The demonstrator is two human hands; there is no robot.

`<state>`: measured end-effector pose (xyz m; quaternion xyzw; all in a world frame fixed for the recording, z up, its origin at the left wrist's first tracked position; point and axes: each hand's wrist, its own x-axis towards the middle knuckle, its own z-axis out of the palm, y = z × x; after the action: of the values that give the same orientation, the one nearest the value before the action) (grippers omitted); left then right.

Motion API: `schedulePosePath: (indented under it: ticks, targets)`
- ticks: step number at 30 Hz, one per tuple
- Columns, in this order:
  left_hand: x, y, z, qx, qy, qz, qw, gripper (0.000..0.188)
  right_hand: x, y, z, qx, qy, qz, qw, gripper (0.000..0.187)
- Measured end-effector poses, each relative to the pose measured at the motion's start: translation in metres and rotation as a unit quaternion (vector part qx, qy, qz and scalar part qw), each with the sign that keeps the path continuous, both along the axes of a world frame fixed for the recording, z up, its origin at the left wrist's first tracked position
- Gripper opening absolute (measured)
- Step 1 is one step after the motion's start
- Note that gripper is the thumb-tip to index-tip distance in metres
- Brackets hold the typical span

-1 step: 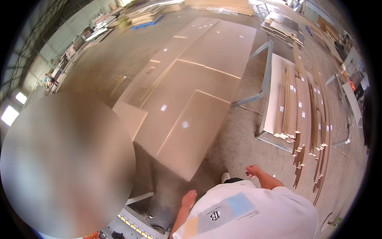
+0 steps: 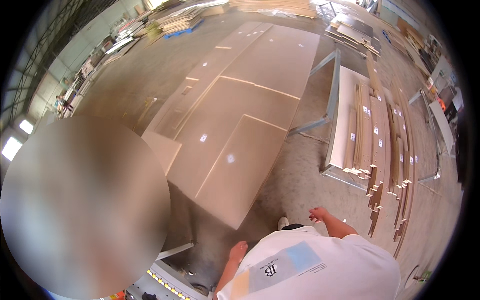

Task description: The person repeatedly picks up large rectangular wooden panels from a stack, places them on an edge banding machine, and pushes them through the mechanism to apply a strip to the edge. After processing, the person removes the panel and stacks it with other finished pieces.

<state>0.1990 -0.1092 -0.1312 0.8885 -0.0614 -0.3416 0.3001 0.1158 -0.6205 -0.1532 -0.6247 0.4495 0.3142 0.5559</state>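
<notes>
Matt brown panels (image 2: 240, 185) beside a grey metal frame (image 2: 331, 95)
The panels look like smooth, low-sheen board with pale, raw wood-like edges (image 2: 266, 123); the small white label (image 2: 203, 138) looks like paper. The stacked strips (image 2: 366, 137) share the matt brown face. The frame looks smooth, the floor (image 2: 305, 160) like scuffed concrete, and the shirt (image 2: 345, 255) is white cloth.

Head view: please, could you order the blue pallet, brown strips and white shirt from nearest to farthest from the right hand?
1. White shirt, beside the right hand, at the bottom.
2. Brown strips, on the right side.
3. Blue pallet, far back on the left.
</notes>
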Motion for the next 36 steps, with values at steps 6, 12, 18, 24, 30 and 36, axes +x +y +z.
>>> schedulePosePath:
  ticks: [6, 12, 18, 24, 30, 36]
  targets:
    - [0.044, -0.027, -0.040, -0.055, 0.019, 0.035, 0.998, 0.029, 0.028, -0.070, -0.003, 0.031, -0.007, -0.082, 0.996, 0.048]
    - [0.126, -0.070, -0.021, -0.134, 0.059, 0.012, 0.989, 0.023, 0.098, -0.097, 0.008, 0.067, -0.030, -0.121, 0.990, 0.043]
    - [0.240, -0.104, -0.135, 0.062, 0.048, -0.256, 0.963, 0.026, 0.174, -0.162, 0.033, 0.053, -0.075, -0.093, 0.991, 0.038]
    - [0.367, -0.228, -0.086, -0.092, 0.134, 0.047, 0.986, 0.031, 0.282, -0.242, 0.039, 0.131, -0.185, -0.231, 0.946, 0.035]
    - [0.435, -0.321, 0.000, -0.043, 0.119, 0.039, 0.991, 0.033, 0.442, -0.300, 0.046, -0.008, -0.197, -0.190, 0.962, 0.033]
    - [0.380, -0.283, -0.032, -0.069, 0.173, 0.157, 0.970, 0.026, 0.564, -0.426, -0.046, -0.073, -0.214, -0.208, 0.952, 0.029]
